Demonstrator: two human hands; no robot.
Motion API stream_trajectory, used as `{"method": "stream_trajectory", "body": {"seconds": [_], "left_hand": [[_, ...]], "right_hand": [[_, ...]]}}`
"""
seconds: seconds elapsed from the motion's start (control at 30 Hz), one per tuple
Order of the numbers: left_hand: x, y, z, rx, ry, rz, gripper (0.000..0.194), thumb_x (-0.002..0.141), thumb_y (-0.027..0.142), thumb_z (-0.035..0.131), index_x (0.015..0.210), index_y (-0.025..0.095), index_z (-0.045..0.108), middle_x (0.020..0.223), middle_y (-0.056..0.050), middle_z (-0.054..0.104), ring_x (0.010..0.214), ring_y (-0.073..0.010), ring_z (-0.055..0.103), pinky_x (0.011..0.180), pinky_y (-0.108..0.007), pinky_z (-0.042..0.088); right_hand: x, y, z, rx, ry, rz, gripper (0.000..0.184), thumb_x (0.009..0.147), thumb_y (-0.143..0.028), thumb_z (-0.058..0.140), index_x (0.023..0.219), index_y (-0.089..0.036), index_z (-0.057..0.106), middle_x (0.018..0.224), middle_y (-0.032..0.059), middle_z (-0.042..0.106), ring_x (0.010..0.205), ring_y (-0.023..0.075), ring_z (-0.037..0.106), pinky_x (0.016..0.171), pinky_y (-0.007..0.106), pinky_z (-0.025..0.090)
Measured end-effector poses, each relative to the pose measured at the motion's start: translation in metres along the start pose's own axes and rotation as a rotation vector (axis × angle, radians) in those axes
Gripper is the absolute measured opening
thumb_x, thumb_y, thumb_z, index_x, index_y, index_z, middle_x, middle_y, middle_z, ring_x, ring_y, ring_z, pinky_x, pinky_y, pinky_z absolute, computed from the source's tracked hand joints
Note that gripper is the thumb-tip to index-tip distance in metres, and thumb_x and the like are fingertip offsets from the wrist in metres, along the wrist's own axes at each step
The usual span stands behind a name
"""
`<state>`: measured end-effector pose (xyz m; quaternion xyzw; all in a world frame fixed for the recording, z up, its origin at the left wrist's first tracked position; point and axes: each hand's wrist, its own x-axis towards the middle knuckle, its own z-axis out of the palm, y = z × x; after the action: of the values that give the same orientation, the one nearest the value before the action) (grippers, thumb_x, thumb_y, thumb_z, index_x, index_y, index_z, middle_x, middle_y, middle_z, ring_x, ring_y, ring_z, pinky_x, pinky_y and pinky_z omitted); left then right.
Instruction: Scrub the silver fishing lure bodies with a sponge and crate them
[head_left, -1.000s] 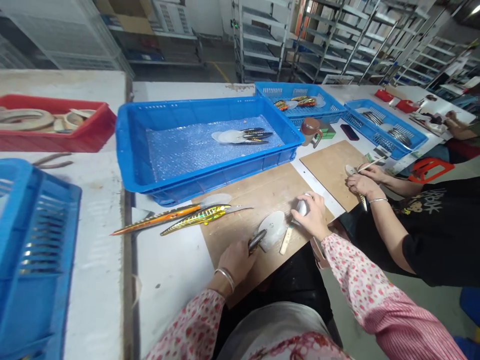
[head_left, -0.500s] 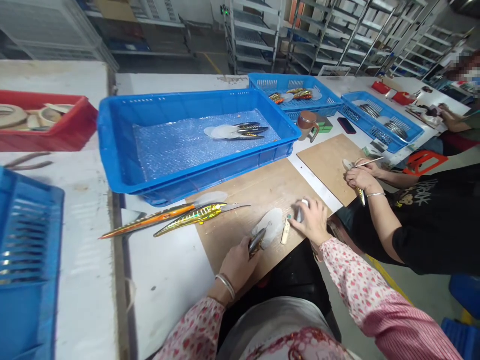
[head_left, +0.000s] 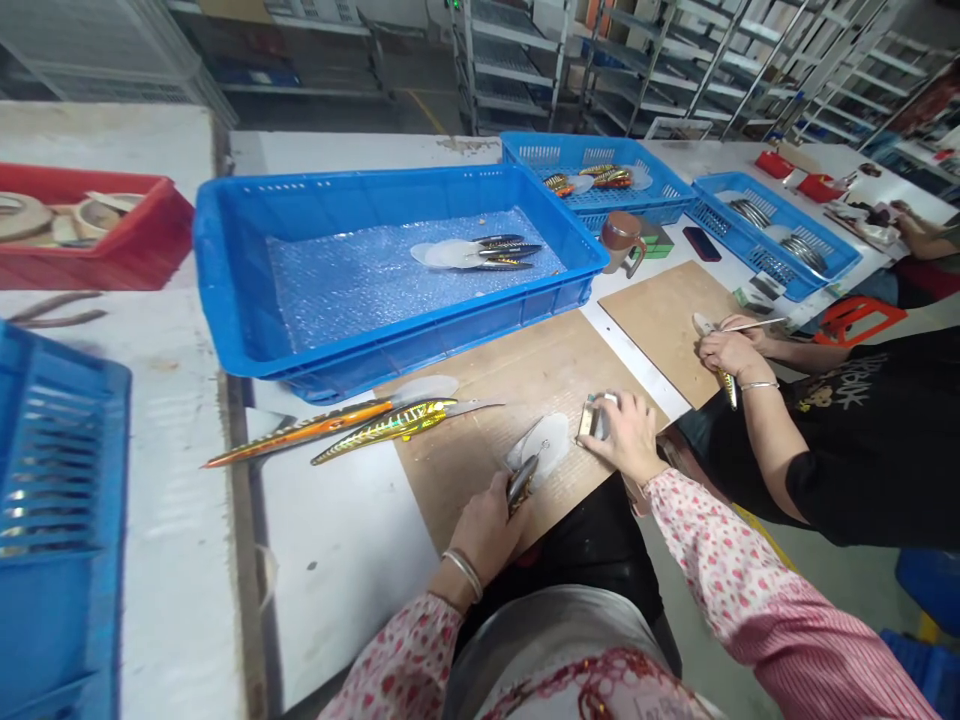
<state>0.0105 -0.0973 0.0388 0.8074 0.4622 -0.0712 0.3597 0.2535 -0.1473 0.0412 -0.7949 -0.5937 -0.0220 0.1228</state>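
My left hand is closed round the body of a silvery fishing lure whose clear round lip rests on the brown board. My right hand is closed on a small white and tan tool just right of that lip. Two long lures, one orange and one gold-green, lie side by side at the board's left edge.
A big blue crate with bubble wrap holds a few lures. Another blue crate stands at the left, a red tray with tape rolls behind it. To the right a person in black works on a lure; a brown mug and more blue trays stand beyond.
My right hand has lifted the small tool off the board and turned it, drawing it close in beside the lure's lip. My left hand has tilted the lure up a little.
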Motion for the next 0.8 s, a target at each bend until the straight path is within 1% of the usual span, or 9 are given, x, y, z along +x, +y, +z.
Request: {"method": "stream_trajectory", "body": {"seconds": [0.07,0.13,0.2,0.27,0.4,0.53,0.6,0.7,0.8], "left_hand": [[-0.001,0.003,0.0,0.009,-0.018,-0.001,0.034,0.09,0.037,0.045,0.115,0.015,0.048,0.097,-0.009,0.07,0.092,-0.0243,0.067,0.076,-0.03,0.045],[-0.003,0.005,0.0,0.028,-0.034,-0.016,0.037,0.091,0.039,0.042,0.118,0.014,0.047,0.097,-0.01,0.07,0.092,-0.0249,0.067,0.076,-0.031,0.046],[-0.003,0.006,0.002,0.045,-0.047,-0.034,0.038,0.091,0.04,0.04,0.119,0.014,0.046,0.097,-0.011,0.07,0.092,-0.0248,0.067,0.077,-0.031,0.046],[-0.003,0.006,0.004,0.04,-0.053,-0.036,0.038,0.092,0.04,0.04,0.119,0.015,0.046,0.097,-0.01,0.07,0.093,-0.0238,0.067,0.077,-0.031,0.046],[-0.001,0.004,0.006,0.007,-0.053,-0.029,0.036,0.092,0.038,0.04,0.12,0.016,0.046,0.099,-0.01,0.069,0.095,-0.0225,0.067,0.078,-0.03,0.046],[0.001,0.004,0.006,-0.01,-0.06,-0.023,0.036,0.092,0.038,0.04,0.118,0.015,0.045,0.097,-0.01,0.07,0.093,-0.0231,0.067,0.077,-0.03,0.046],[0.001,0.004,0.007,-0.017,-0.049,-0.016,0.035,0.092,0.038,0.039,0.117,0.015,0.045,0.096,-0.011,0.07,0.091,-0.0233,0.067,0.076,-0.03,0.046],[0.002,0.003,0.007,-0.028,-0.041,-0.013,0.034,0.092,0.039,0.039,0.115,0.015,0.045,0.095,-0.011,0.07,0.092,-0.0238,0.067,0.076,-0.03,0.045],[0.002,0.003,0.006,-0.055,-0.066,-0.015,0.034,0.092,0.038,0.039,0.117,0.015,0.044,0.095,-0.011,0.07,0.091,-0.0244,0.067,0.074,-0.03,0.045]], "right_hand": [[0.016,0.005,0.003,0.111,0.065,0.096,0.044,0.072,-0.054,0.067,0.105,-0.025,0.06,0.118,0.0085,0.049,0.109,0.0312,0.042,0.087,0.045,0.036],[0.031,0.002,0.006,0.224,0.095,0.149,0.043,0.073,-0.054,0.065,0.104,-0.025,0.06,0.114,0.008,0.05,0.107,0.0297,0.044,0.088,0.044,0.038],[0.041,-0.008,0.012,0.284,0.078,0.154,0.044,0.074,-0.055,0.063,0.106,-0.025,0.06,0.112,0.0077,0.05,0.105,0.0288,0.045,0.089,0.044,0.039],[0.046,-0.02,0.017,0.275,0.038,0.139,0.046,0.075,-0.055,0.063,0.11,-0.026,0.06,0.113,0.0076,0.05,0.105,0.0286,0.044,0.09,0.045,0.038],[0.035,-0.044,0.022,0.24,-0.053,0.113,0.043,0.077,-0.05,0.063,0.113,-0.026,0.06,0.113,0.008,0.05,0.107,0.0294,0.042,0.089,0.045,0.039],[0.025,-0.053,0.02,0.307,-0.189,-0.006,0.039,0.077,-0.041,0.063,0.114,-0.028,0.06,0.109,0.0055,0.052,0.106,0.0272,0.043,0.089,0.042,0.04],[0.031,-0.051,0.019,0.28,-0.2,0.036,0.039,0.078,-0.039,0.062,0.115,-0.027,0.059,0.11,0.0059,0.053,0.106,0.0278,0.043,0.09,0.044,0.039],[0.038,-0.052,0.015,0.187,-0.151,0.135,0.043,0.077,-0.04,0.061,0.118,-0.025,0.056,0.113,0.0086,0.051,0.106,0.0308,0.042,0.087,0.047,0.039],[0.032,-0.06,0.01,0.207,-0.158,0.047,0.048,0.076,-0.037,0.059,0.122,-0.024,0.051,0.115,0.0091,0.05,0.108,0.0309,0.041,0.087,0.045,0.039]]}}
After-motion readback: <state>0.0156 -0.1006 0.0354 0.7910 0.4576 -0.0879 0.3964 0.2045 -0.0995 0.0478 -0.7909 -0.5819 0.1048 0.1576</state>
